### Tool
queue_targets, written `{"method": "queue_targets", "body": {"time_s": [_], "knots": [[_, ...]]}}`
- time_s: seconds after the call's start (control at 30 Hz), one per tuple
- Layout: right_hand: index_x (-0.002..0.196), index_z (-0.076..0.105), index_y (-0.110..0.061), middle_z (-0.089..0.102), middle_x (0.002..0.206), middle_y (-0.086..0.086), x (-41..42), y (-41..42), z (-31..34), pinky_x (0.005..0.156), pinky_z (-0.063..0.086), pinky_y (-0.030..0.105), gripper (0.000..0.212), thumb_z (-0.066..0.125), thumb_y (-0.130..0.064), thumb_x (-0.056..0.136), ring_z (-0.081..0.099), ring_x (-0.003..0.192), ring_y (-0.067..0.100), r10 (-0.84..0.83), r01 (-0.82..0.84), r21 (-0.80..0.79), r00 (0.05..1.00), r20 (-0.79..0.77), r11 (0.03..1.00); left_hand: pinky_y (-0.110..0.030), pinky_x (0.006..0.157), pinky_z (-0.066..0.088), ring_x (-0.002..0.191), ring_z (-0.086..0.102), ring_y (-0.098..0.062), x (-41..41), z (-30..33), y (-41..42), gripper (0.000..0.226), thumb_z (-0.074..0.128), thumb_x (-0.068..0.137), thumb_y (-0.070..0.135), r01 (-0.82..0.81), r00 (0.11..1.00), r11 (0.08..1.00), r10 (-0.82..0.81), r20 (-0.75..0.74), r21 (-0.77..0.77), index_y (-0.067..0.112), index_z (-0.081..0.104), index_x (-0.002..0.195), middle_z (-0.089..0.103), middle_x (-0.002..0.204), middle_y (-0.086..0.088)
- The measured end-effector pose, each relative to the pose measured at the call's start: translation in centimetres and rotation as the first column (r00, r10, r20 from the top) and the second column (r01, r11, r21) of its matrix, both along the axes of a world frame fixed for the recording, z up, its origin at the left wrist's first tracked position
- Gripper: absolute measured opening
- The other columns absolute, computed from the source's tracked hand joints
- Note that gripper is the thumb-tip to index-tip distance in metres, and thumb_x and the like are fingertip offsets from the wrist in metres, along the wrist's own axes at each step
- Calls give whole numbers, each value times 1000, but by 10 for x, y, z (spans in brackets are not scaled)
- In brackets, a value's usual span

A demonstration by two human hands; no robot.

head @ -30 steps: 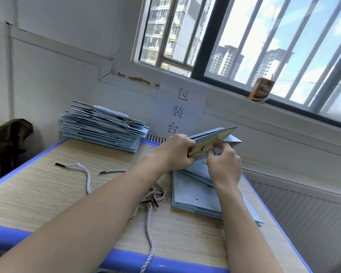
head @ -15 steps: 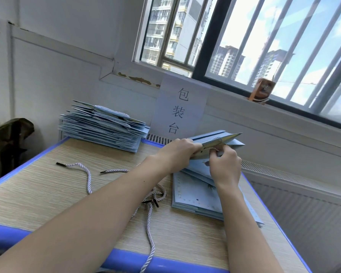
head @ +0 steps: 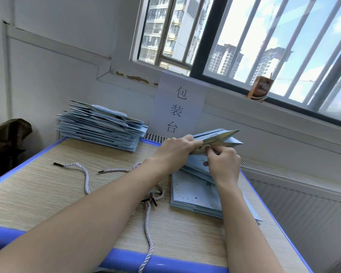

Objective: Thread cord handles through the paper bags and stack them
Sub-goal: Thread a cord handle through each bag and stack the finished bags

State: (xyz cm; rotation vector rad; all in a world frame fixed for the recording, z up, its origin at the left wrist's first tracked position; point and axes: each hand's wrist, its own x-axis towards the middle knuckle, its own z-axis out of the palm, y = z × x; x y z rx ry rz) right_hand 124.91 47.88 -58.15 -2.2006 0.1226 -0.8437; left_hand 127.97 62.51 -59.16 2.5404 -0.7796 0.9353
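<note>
Bag (head: pixel 215 139) work is at the threading step. In the head view, a pale blue paper bag is held up off the table (head: pixel 47 194), tilted, its open top edge toward the window, above a short pile of flat bags (head: pixel 193 192) at the right. The left hand (head: pixel 175 152) grips the bag's near edge, fingers curled round it. The right hand (head: pixel 223 164) pinches a twisted cord (head: pixel 210 143) just below that edge; a short run of the cord shows against the bag's wall, so one end seems to be already through a hole, though the hole itself is hidden behind the fingers.

Loose cords (head: pixel 83 174) with dark tips lie on the table to the left, one trailing over the front edge. A taller stack of finished bags (head: pixel 98 129), cord handles showing on top, sits at the far left corner by the wall.

Next, I judge, the cord needs pulling through and its other end feeding into the matching hole, with the left hand keeping the top edge steady. Then the bag goes onto the far stack.
</note>
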Motion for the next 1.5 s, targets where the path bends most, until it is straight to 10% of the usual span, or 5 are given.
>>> {"method": "queue_targets", "body": {"time_s": [0.53,0.87,1.5], "knots": [[102,56,-24,73,88,-1,-2,13,-2,78,56,45,35,42,-47,78,72,81,30,13,-12,6,997,-76,1000,-32,58,28,62,43,-29,-12,11,-5,35,41,95,7,4,1000,1000,-4,4,-26,28,49,122,50,92,0],[84,65,-12,70,69,4,-1,10,-1,63,52,35,24,47,-16,98,63,49,2,104,-104,-24,994,-23,994,-31,57,30,64,49,-30,-14,9,-7,26,45,96,12,-12,1000,997,14,22,-72,27,47,118,60,93,-1],[101,38,-26,72,78,4,-11,12,6,63,59,51,18,50,-13,96,71,54,18,155,-220,238,952,264,946,-36,54,39,55,43,-24,-10,9,-4,32,45,101,18,14,999,986,-22,-48,-165,19,23,125,60,92,-8]]}}
